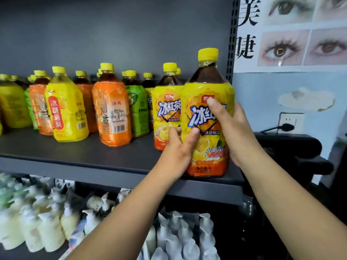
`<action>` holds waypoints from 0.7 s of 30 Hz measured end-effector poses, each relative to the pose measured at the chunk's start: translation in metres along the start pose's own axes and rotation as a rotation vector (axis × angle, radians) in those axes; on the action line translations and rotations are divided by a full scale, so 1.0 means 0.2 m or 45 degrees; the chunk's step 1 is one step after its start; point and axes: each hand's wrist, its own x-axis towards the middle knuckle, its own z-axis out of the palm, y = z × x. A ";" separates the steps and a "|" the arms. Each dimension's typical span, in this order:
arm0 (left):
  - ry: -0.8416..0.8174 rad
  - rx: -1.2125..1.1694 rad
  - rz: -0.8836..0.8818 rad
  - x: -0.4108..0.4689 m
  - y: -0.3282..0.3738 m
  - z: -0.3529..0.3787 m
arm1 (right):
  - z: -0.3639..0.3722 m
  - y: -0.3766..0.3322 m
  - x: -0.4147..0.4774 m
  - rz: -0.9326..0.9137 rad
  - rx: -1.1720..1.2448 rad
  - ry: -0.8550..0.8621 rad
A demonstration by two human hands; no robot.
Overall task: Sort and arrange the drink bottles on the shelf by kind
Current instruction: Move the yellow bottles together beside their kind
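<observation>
A large iced-tea bottle (207, 91) with a yellow-orange label and yellow cap stands at the front right of the grey shelf (78, 164). My left hand (178, 151) grips its lower left side, thumb across the label. My right hand (231, 128) wraps its right side, thumb on the label's upper part. A second iced-tea bottle (166, 106) of the same kind stands just behind and to the left, touching it. Further left stand an orange-label bottle (112, 109), a green-label bottle (138, 109) and a yellow pear-drink bottle (65, 109), mixed with others.
The shelf's perforated upright (231, 34) rises just right of the held bottle. A lower shelf holds several white pump bottles (47, 222). A black chair (293, 147) and a wall socket (290, 122) with a plug are on the right.
</observation>
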 end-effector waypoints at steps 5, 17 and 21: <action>0.296 0.230 0.295 0.10 -0.05 -0.10 | -0.09 0.04 0.07 -0.033 -0.105 0.120; 0.143 -0.044 -0.208 0.35 -0.12 -0.25 | -0.04 0.15 0.29 0.038 -0.235 0.225; 0.052 -0.078 -0.147 0.24 -0.09 -0.33 | -0.06 0.15 0.30 0.067 -0.200 0.171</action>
